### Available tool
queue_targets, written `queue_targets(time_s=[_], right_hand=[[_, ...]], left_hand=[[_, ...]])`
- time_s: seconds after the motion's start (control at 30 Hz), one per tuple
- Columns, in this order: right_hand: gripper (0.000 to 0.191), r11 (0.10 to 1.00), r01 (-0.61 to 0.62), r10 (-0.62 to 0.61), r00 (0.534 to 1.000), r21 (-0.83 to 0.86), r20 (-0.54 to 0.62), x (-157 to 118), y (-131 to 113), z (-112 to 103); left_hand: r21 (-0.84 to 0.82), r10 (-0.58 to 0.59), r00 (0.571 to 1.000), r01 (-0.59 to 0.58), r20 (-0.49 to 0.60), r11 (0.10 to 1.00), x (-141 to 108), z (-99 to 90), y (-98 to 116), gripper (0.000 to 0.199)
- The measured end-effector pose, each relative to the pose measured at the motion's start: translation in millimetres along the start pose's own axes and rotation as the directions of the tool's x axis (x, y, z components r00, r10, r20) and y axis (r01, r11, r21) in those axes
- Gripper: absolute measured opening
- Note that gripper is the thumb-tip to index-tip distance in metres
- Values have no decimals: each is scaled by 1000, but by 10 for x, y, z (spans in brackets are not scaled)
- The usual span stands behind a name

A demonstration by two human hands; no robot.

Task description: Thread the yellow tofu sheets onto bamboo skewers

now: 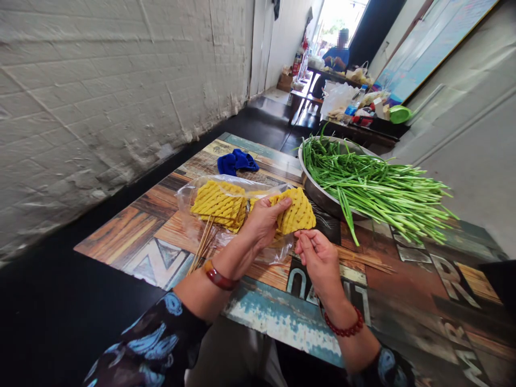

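Observation:
My left hand (264,220) grips a yellow scored slab (298,210), thumb on top. Close to that slab's lower edge is my right hand (316,252), its fingers pinched together; whatever they hold is too small to make out. A stack of similar yellow slabs (220,203) lies in a clear plastic bag (185,201) to the left. Thin wooden sticks (202,244) rest at the bag's front, and more sticks (365,258) lie on the table to the right of my right hand.
A metal bowl (312,188) heaped with long green stalks (374,185) stands at the right of the patchwork table (137,226). A blue cloth (237,161) lies behind the bag. A person (336,56) sits at a cluttered table far back. A wall runs along the left.

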State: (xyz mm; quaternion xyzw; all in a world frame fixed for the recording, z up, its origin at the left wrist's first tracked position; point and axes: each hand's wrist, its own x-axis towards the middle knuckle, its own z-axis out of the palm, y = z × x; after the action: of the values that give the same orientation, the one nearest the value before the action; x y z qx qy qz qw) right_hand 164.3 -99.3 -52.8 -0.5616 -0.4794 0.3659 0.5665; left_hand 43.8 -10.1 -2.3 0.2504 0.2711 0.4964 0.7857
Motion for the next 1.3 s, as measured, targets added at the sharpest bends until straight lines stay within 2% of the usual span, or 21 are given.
queue_targets(time_s=[0.43,1.03,1.2,1.3], right_hand=[[30,999,-8,9,1000,35,-18,2,36,24],[33,997,-39,42,999,63,-35,9,-4,77],[31,989,-86,86,996,119,8,-22,-39,54],[29,991,-114,112,993,73,36,-45,-29,29]], left_hand=[[-24,-33,999,33,-4,999,9,-5,-8,28],[-25,-20,1000,20,3,999,-13,-1,-28,34],[-4,14,1000,-14,-3,1000,-13,-2,-4,37],[-3,38,999,-38,-5,999,-4,-13,21,41]])
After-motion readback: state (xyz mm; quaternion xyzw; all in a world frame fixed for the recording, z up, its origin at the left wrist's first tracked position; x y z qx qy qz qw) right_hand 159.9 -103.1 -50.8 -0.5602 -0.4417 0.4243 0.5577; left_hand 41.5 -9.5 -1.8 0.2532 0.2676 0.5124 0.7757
